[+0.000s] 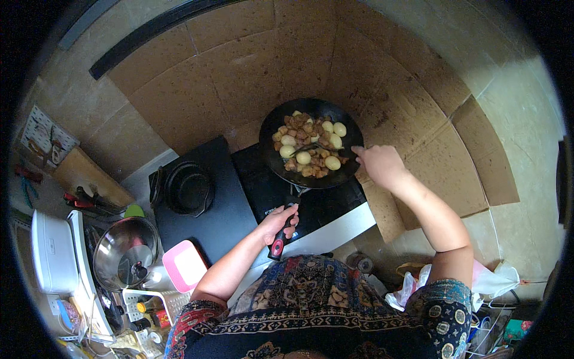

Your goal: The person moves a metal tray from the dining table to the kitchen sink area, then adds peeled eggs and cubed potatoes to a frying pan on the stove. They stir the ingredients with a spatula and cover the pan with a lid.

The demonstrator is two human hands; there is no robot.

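Observation:
A dark wok (312, 181) stands on the black stove, holding browned meat chunks (303, 127) and several peeled whole eggs (332, 163). My left hand (281, 224) is closed around the wok's black handle (277, 247), which has a red oval near its end and points towards my body. At the wok's right rim, my right hand (383, 165) is curled with its index finger stretched out. It appears to grip a dark cooking utensil (309, 147), whose thin working end lies among the food. Most of that utensil's handle is hidden by the hand and the dark wok.
Left of the burner, a black pot (188, 188) sits on a dark panel. Nearby are a pink-rimmed container (184, 265), a steel-rimmed glass lid (127, 253) and a white basket (168, 300) of bottles. Stained cardboard (287, 63) lines the walls. Plastic bags (493, 278) lie at right.

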